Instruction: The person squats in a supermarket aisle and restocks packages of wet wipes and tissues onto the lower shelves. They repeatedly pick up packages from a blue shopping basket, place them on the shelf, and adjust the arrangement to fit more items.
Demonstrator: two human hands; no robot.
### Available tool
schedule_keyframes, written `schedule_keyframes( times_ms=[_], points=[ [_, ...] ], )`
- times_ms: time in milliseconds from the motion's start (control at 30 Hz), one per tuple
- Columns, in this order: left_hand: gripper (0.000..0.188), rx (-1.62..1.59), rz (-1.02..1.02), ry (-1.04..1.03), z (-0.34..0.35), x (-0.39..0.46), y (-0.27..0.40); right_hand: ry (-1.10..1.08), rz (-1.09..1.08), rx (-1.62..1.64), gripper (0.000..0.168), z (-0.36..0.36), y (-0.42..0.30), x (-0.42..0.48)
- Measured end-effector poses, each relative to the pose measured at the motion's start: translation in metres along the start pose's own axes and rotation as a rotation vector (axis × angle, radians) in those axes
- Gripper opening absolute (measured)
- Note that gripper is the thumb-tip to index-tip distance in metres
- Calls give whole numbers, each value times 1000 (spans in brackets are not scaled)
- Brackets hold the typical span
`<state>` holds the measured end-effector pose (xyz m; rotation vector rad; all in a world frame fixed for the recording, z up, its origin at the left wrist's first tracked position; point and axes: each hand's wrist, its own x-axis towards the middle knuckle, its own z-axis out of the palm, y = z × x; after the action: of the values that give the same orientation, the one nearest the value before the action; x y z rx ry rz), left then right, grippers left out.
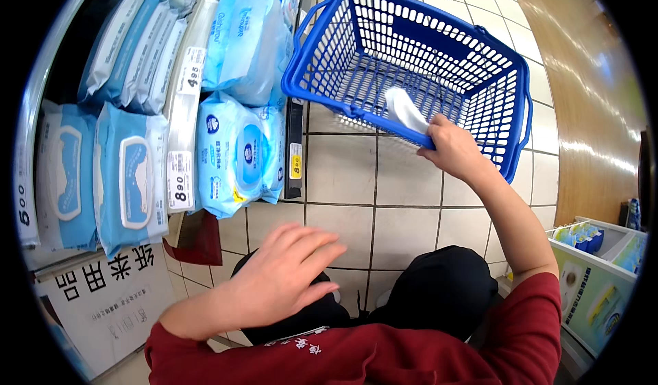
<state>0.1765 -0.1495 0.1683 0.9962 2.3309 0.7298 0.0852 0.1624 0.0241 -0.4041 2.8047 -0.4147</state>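
Note:
A blue plastic shopping basket (406,66) stands before me on the tiled floor, its slatted inside showing. My right hand (452,146) is closed over its near rim, thumb outside and fingers inside. From under those fingers a white cloth (403,108) reaches into the basket; whether the fingers pinch it too, I cannot tell. Slightly blurred, my left hand (288,272) hovers above my left knee with fingers apart and nothing in it. Closest to it on the left are a blue pack of wet wipes (231,153) on the shelf and a dark red dustpan (198,238) below.
Shelves on the left carry several more wipe packs (131,169) behind a price-tag strip (180,179). A printed board (103,308) stands under them. At lower right is a display bin (591,282) with packaged goods. Beyond the floor tiles (339,174) runs a shiny wood-look floor (576,102).

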Motion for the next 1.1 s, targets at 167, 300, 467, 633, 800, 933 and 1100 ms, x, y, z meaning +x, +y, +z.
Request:
schedule_keyframes(
  times_ms=[167, 300, 467, 633, 800, 933, 1100],
  points=[
    [39, 200, -167, 111, 10, -21, -5, 13, -8, -29, 14, 12, 10, 5],
    [29, 123, -120, 222, 5, -30, -18, 111, -94, 52, 7, 9, 7, 2],
    [29, 44, -108, 153, -9, -43, -14, 64, -106, 28, 17, 5, 10, 6],
    [26, -42, -94, 182, -21, -52, -3, 73, -99, 73, 21, 4, 11, 6],
    [24, -95, -76, 191, -27, -48, 14, 58, -87, 80, 19, 3, 8, 5],
    [22, -125, -21, 158, -21, -45, 30, -30, 41, 57, 14, -7, -2, -1],
    [22, -98, -45, 69, -8, -62, 61, -46, 95, 168, 13, -90, -31, -46]
  ],
)
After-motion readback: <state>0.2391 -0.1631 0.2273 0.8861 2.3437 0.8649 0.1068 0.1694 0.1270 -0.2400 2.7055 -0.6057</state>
